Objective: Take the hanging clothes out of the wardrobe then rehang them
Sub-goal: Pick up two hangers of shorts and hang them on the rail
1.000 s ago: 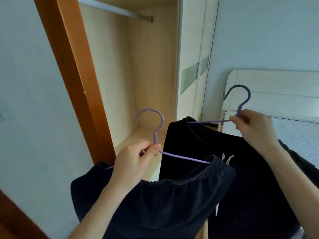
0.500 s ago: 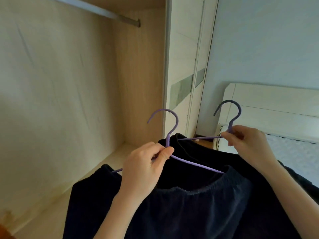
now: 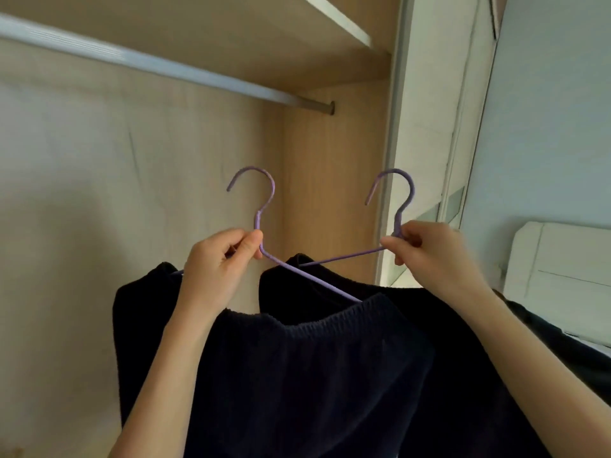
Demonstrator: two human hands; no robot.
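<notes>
My left hand [image 3: 220,269] pinches the neck of a purple hanger [image 3: 264,206] that carries a dark garment with a ribbed waistband [image 3: 297,375]. My right hand [image 3: 426,256] grips the neck of a second purple hanger [image 3: 401,200] bearing another black garment [image 3: 463,375], which hangs partly behind the first. Both hooks point up, well below the silver wardrobe rail [image 3: 158,66], which has nothing on it. Neither hook touches the rail.
The open wardrobe has light wood walls [image 3: 99,193] and a shelf [image 3: 264,34] above the rail. A pale sliding door [image 3: 429,143] stands to the right. A white headboard [image 3: 562,259] and grey-blue wall lie at the far right.
Both hands have lifted the hangers higher and further into the wardrobe. The view has tilted up, so the rail and shelf now fill the top of the frame.
</notes>
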